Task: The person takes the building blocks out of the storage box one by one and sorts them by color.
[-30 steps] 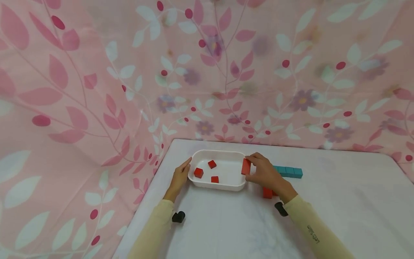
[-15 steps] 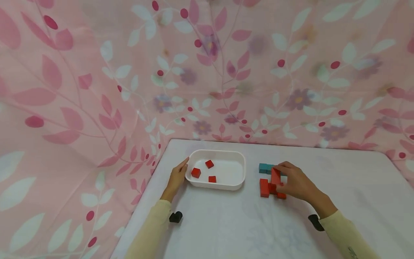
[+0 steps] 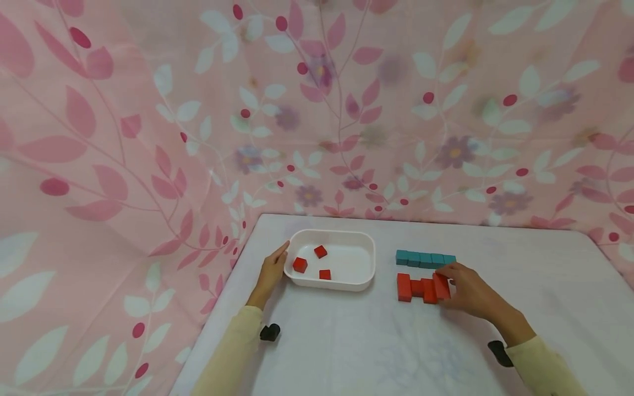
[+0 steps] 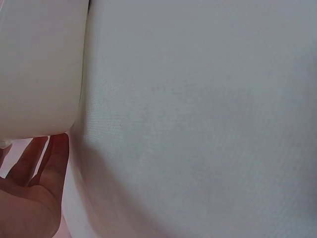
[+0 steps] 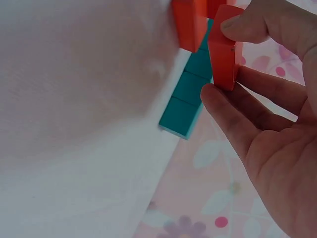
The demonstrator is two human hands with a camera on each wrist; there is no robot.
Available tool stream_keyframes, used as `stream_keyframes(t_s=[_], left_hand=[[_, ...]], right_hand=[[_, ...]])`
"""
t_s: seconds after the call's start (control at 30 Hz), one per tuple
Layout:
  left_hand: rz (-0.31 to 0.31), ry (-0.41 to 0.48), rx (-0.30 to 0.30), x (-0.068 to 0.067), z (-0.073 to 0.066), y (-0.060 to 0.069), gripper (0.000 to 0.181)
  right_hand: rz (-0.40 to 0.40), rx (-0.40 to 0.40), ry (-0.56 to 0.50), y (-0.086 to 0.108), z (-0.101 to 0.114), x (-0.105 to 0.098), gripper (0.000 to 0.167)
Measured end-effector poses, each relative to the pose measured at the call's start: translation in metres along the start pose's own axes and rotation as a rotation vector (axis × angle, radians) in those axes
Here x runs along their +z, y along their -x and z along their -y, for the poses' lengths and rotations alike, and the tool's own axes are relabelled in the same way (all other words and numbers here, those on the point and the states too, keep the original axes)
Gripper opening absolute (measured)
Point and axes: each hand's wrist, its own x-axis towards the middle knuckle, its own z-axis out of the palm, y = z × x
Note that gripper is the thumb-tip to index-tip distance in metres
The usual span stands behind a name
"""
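Observation:
My right hand (image 3: 470, 291) pinches an oblong red block (image 3: 441, 286) between thumb and fingers, at the right end of a short row of red blocks (image 3: 404, 287). Close up in the right wrist view, the thumb lies on one face of the held block (image 5: 223, 57) and fingertips are on the other side. On the left, my left hand (image 3: 269, 275) touches the end of a white tray (image 3: 353, 264) with extended fingers. Three small red cubes (image 3: 300, 264) lie inside the tray. In the left wrist view the fingertips meet the tray's outer wall (image 4: 39, 74).
A straight row of several teal cubes (image 3: 420, 259) lies just behind the red row. White cloth covers the table (image 3: 342, 341), and a pink floral curtain (image 3: 317, 121) hangs along its back and left side.
My right hand has carried the red block from the tray's right end rightward to the red row's right end. The left hand stays at the tray.

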Motion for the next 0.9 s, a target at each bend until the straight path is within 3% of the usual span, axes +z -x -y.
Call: stream_keyframes(t_s=[0.53,0.9], left_hand=[[0.011,0.010,-0.018,-0.003,0.002,0.003,0.040],[0.025,0.028,-0.023,-0.001,0.001,0.002,0.040]], right_hand=[[0.079,0.075,0.032,-0.002,-0.016,0.024,0.067],[0.098,0.083,0.130,-0.006,-0.015,0.022,0.069]])
